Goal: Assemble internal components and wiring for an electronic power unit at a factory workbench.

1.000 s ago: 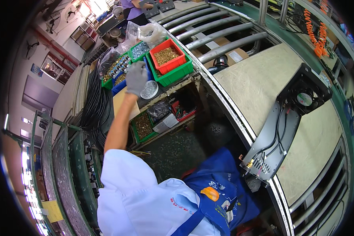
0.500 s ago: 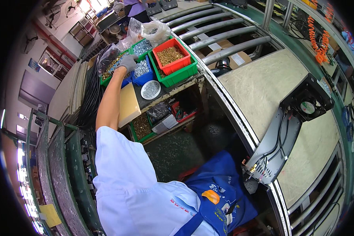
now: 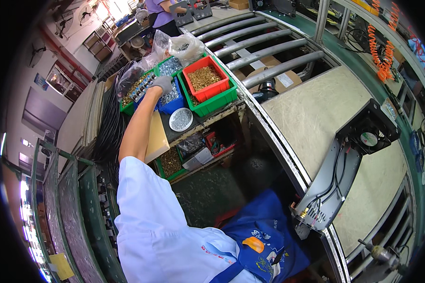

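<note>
A: Blue plastic bin (image 3: 172, 100), filled with small silvery screws, sits on the side shelf (image 3: 200, 123) to the person's left. Left hand (image 3: 162, 84), in a grey glove, is stretched out over its far rim.

B: State of the grip?

A: Fingers curl down toward the bin and the neighbouring strip of dark parts (image 3: 141, 89); whether it is clenched on anything I cannot tell, too small. Forearm runs long from the white sleeve (image 3: 151, 221) up and away, so the bin lies straight ahead of the grip, at full reach.

B: Right hand?

A: Not in view. Left is the only hand near.

B: Around the bin?

A: Red bin (image 3: 205, 78) of brass-coloured pieces just beside it, nested in a green bin (image 3: 217, 101). Round metal dish (image 3: 181, 119) of screws near, toward the person. More bins on a lower shelf.

B: Further out?

A: Pale counter (image 3: 311, 118) to the right, carrying a grey metal panel (image 3: 328, 184) with a black fan (image 3: 368, 134) and loose wiring. Roller conveyor (image 3: 264, 47) beyond. Another person works at the far end
</note>
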Demonstrator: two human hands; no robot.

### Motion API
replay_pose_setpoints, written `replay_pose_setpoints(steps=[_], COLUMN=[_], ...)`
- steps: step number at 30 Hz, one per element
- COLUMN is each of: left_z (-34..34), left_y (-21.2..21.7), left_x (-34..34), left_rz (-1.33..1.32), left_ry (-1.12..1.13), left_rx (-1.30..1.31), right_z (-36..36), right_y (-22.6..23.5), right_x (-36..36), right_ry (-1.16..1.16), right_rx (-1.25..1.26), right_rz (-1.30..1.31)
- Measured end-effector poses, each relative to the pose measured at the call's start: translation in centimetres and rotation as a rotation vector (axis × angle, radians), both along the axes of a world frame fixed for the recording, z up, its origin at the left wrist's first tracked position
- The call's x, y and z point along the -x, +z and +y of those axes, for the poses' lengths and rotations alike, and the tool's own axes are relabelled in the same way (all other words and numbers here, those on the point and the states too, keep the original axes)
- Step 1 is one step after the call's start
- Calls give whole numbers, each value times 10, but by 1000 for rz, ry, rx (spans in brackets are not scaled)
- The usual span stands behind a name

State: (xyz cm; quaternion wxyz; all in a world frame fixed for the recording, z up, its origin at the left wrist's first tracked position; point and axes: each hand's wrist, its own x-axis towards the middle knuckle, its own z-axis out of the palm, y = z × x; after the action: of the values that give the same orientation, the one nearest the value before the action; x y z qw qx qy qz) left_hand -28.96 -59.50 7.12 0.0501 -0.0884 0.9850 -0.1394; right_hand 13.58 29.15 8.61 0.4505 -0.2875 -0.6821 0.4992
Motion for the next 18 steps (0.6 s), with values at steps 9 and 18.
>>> replay_pose_setpoints(steps=[9,18], left_z=[2,21], left_y=[-2,5], left_x=[7,-23], left_rz=[-84,54], left_ry=[-32,-105], left_rx=[-21,-122], right_z=[-34,-43], right_y=[-13,-13], right_x=[24,27], right_ry=[206,86], right_rx=[-89,-102], right_rz=[15,-13])
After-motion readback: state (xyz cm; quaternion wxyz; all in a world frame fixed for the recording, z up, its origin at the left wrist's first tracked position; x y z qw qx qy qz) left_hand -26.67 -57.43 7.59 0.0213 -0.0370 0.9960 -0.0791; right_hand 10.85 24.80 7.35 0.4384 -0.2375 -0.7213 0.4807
